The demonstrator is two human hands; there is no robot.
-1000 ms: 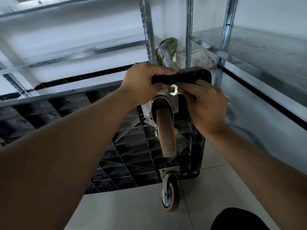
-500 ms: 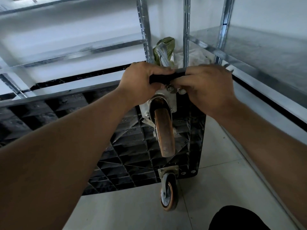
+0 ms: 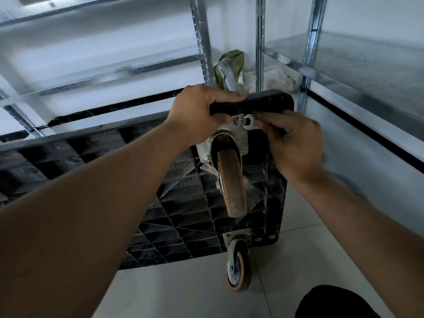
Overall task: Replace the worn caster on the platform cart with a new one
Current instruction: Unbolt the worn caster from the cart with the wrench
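The black platform cart [image 3: 179,203] stands tipped on its side, ribbed underside facing me. A worn caster [image 3: 231,180] with a rusty brown wheel sits on a silver mounting plate near the cart's upper edge. My left hand [image 3: 197,113] grips that upper edge, just left of the plate. My right hand [image 3: 291,138] holds a small silver wrench [image 3: 249,122], its open jaw beside a nut [image 3: 238,121] at the plate's top corner. A second caster [image 3: 237,269] with an orange-rimmed wheel rests on the floor below.
Metal shelving [image 3: 344,72] rises behind and to the right of the cart. A green bag [image 3: 229,70] and a pale plastic bag lie in the corner behind the cart. Light floor tiles spread below, with a dark shape at the bottom right.
My right hand swung from over the cart's top edge down and to the right, uncovering the wrench and the nut. My left hand kept its grip on the cart.
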